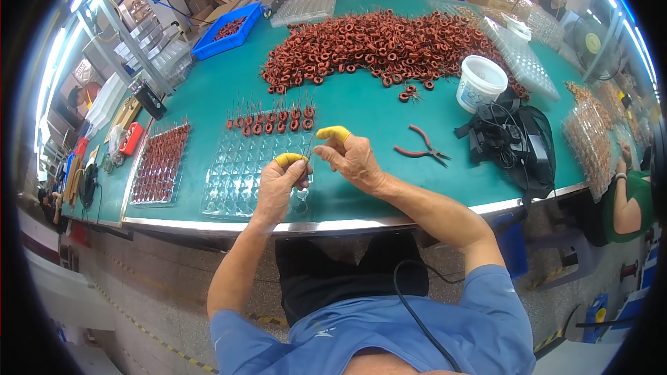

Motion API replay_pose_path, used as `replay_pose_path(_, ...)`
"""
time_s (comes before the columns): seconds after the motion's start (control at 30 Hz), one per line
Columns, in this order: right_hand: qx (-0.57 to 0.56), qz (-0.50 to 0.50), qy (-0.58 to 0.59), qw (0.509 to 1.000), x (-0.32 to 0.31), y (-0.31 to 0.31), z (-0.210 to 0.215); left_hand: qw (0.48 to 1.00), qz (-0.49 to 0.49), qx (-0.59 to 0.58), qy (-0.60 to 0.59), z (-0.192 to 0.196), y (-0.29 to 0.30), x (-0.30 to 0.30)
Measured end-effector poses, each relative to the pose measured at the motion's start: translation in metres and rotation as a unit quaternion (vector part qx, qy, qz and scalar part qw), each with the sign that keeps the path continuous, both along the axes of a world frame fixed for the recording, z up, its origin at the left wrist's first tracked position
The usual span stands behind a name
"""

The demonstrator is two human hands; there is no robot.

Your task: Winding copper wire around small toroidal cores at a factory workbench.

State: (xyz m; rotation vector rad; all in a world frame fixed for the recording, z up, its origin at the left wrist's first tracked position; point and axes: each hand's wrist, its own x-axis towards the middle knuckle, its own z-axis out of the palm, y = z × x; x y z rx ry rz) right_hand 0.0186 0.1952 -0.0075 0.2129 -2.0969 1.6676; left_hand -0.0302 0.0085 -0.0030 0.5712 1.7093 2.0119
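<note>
My left hand (pixel 275 191), a yellow finger cot on one finger, pinches a small red wire-wound ring coil (pixel 303 182) that its fingers mostly hide. Thin wire leads (pixel 310 147) stick up from the coil. Close on the right, my right hand (pixel 353 161) has its thumb and yellow-covered forefinger curled at these leads. Beneath and left of my hands lies a clear plastic tray (pixel 233 182) with moulded pockets. Red ring coils (pixel 269 127) fill its far rows, leads upward.
A large heap of red coils (pixel 389 45) covers the far table. Red-handled pliers (pixel 422 151), a white bucket (pixel 481 82) and a black bag with cables (pixel 511 144) lie to the right. A filled coil tray (pixel 161 167) and a blue bin (pixel 228 31) are left. Other people sit around.
</note>
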Motion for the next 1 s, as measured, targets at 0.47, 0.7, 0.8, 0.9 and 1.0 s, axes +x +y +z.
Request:
replay_pose_path(0.47, 0.061, 0.064, 0.025, 0.996, 0.001, -0.004, -0.003, 0.998, -0.016, 0.023, -0.06, 0.006, 0.004, 0.004)
replay_pose_path(0.7, 0.052, 0.05, 0.013, 0.997, -0.001, -0.003, -0.005, 0.999, -0.021, 0.019, -0.04, 0.007, 0.006, 0.004)
replay_pose_path(0.8, -0.013, 0.049, -0.009, 0.999, 0.001, -0.003, -0.002, 1.0, -0.003, 0.0, -0.004, 0.006, 0.005, 0.004)
replay_pose_path(0.9, -0.09, 0.026, -0.025, 0.995, 0.001, 0.001, 0.004, 0.998, 0.033, -0.016, 0.048, 0.005, 0.006, 0.004)
replay_pose_path(1.0, -0.13, 0.036, -0.039, 0.99, 0.0, 0.002, 0.007, 0.994, 0.069, -0.012, 0.082, 0.003, 0.007, 0.005)
